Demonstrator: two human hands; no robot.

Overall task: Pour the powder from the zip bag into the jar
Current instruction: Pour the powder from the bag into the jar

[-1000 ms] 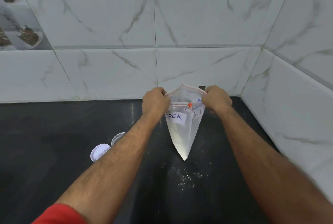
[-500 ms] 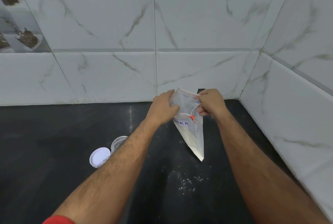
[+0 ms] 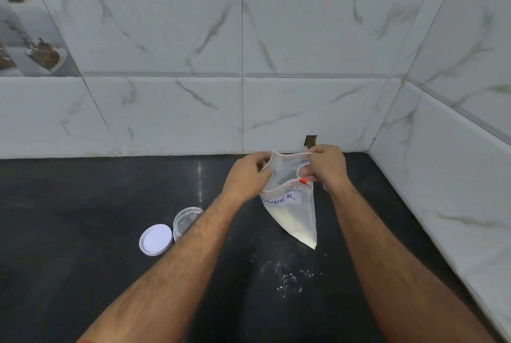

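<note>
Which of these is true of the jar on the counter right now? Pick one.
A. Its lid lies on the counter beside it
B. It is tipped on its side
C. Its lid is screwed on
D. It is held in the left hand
A: the white lid lies flat on the black counter just left of the upright, open jar, while both hands hold the zip bag.

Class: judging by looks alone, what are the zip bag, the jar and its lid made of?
Zip bag: thin clear plastic film; it creases and shows the powder inside. Jar: transparent, glass or clear plastic, undecidable. Lid: probably matte white plastic.
</note>
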